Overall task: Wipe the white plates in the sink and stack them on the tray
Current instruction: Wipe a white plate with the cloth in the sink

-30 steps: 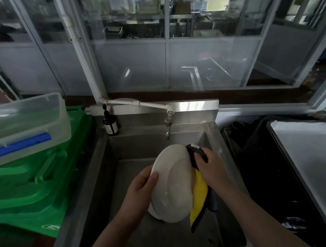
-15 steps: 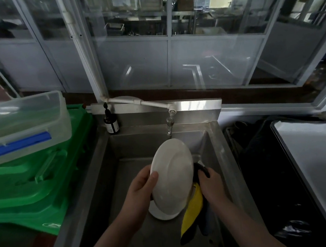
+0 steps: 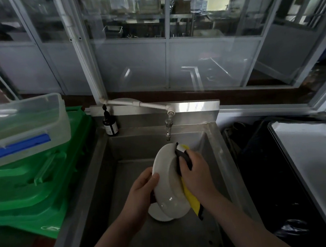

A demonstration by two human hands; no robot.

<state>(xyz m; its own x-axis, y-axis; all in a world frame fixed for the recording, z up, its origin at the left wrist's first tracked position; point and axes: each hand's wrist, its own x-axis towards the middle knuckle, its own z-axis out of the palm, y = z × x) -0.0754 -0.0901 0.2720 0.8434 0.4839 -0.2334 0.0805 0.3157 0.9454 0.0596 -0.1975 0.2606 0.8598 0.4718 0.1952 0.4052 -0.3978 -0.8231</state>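
My left hand [image 3: 142,190] grips the plate [image 3: 168,180] on edge over the sink [image 3: 102,164], tilted so my right hand [image 3: 197,171], clutching the cloth [image 3: 191,197], can rub its far face, another plate [image 3: 158,214] waiting below.

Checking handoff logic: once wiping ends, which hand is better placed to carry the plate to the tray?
Probably the left hand: it grips the white plate, while the right hand presses the yellow cloth against it.
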